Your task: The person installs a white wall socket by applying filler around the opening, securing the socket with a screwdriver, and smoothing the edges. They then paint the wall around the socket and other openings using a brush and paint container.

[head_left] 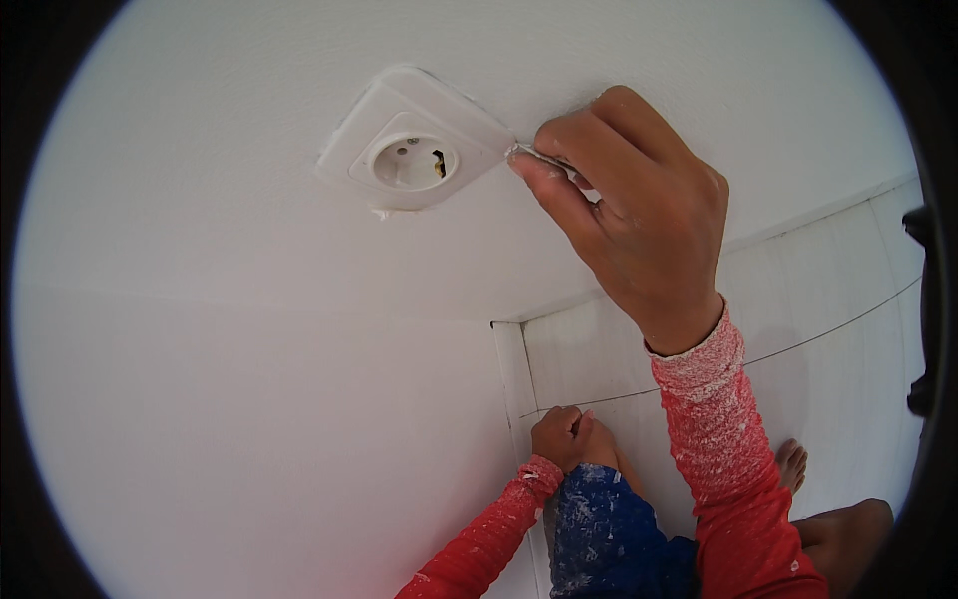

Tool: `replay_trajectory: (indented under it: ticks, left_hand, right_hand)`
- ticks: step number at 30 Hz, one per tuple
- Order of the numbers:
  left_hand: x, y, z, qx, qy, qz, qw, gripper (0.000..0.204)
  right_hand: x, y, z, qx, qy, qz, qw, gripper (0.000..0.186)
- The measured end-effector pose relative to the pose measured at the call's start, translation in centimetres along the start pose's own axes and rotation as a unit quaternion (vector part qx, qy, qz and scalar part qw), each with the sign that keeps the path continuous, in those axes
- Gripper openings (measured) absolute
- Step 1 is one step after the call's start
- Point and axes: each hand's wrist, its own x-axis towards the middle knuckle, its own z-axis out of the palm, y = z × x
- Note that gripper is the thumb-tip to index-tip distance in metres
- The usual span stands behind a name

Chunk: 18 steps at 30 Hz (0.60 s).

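A white wall socket [412, 163] with a square frame [477, 118] is set in the white wall, its round recess showing metal contacts. My right hand [644, 195] is at the frame's right corner. Between thumb and curled fingers it pinches a thin, flat, greyish blade-like piece [544, 156], mostly covered by the fingers. White smears mark the thumb tip. Lower down, my left hand [561, 437] rests at my bent knee with its fingers curled closed. Whether anything is inside that hand cannot be seen.
A whitish blob [381, 214] clings below the socket frame. Two white walls meet left of the tiled floor [818, 299], with a pale skirting strip [514, 369] along one. My knee in paint-spattered blue shorts [604, 529] and a bare foot [791, 464] are below.
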Motion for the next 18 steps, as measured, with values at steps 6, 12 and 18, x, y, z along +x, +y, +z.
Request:
replay_trajectory:
  ticks: [6,12,18]
  left_hand:
    - [0.04,0.13,0.04,-0.009,0.001,0.001,1.000,0.034]
    - [0.04,0.27,-0.13,-0.001,-0.017,-0.015,1.000,0.033]
    - [-0.08,0.28,-0.20,0.005,-0.030,-0.028,0.999,0.035]
  right_hand:
    - [0.30,-0.05,0.02,-0.032,-0.001,-0.042,0.999,0.017]
    - [0.27,0.08,0.38,-0.023,0.000,-0.059,0.998,0.016]
    - [0.25,0.32,0.80,-0.005,0.025,-0.062,0.998,0.017]
